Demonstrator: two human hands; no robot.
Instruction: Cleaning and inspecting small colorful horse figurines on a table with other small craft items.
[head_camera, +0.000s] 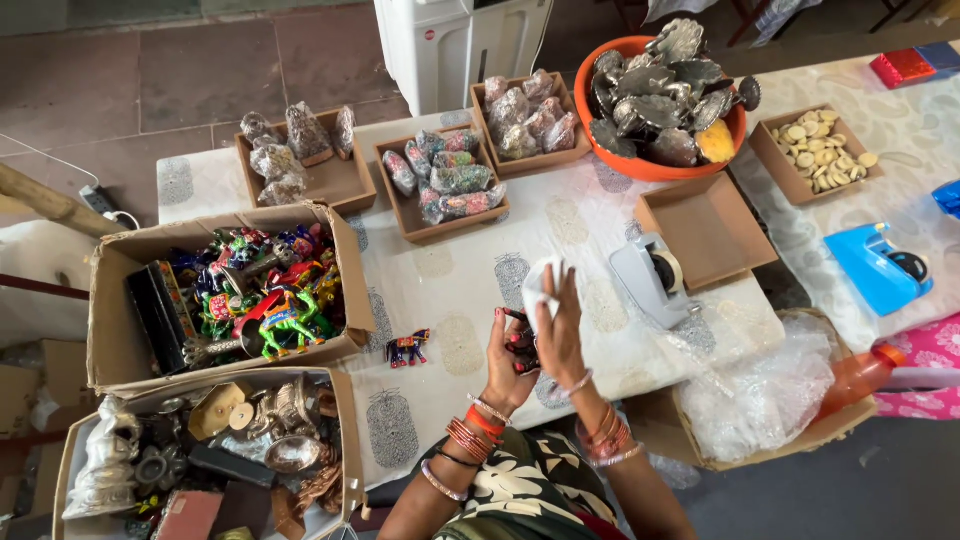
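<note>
My left hand and my right hand meet above the table's near edge. Between them sits a small dark figurine with red details, gripped by the left fingers. My right hand pinches a piece of white wrapping material that stands up over the figurine. A small painted elephant figurine stands on the patterned tablecloth just left of my hands. A grey tape dispenser rests to the right of my right hand.
A cardboard box of colourful painted figurines and a box of metal items stand at left. Shallow brown trays with wrapped pieces, an empty tray, an orange bowl, a tray of pale discs and a box of clear plastic surround the hands.
</note>
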